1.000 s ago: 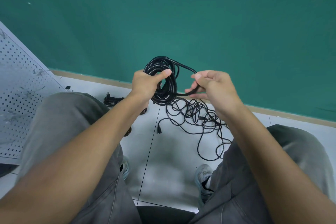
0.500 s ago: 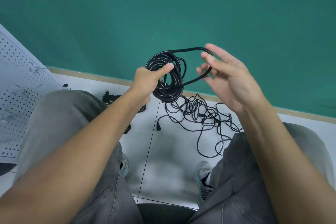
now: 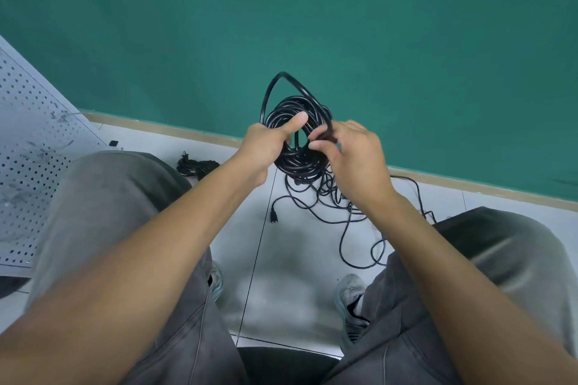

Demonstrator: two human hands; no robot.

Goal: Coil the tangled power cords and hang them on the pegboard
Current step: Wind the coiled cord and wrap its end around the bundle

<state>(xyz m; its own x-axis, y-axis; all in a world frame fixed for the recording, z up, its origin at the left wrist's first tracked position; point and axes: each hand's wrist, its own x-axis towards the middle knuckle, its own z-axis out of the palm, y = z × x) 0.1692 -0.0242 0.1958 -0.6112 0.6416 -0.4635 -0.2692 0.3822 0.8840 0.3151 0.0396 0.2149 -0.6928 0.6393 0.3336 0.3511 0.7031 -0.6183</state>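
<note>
Hands meet at twelve o'clock: left hand (image 3: 264, 147) grips the black cord coil (image 3: 300, 162), thumb across it; right hand (image 3: 353, 153) pinches one loop. Loose cord (image 3: 347, 219) trails to the floor (image 3: 287, 275).

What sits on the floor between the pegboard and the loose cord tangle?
In the head view, a small bundled black cord lies on the floor tile between the pegboard and the loose cord tangle, partly hidden behind the left knee.

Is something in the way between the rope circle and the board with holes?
Nothing visible blocks it. The coil is held up by both hands; the pegboard stands off to the left, beyond the left knee.
</note>
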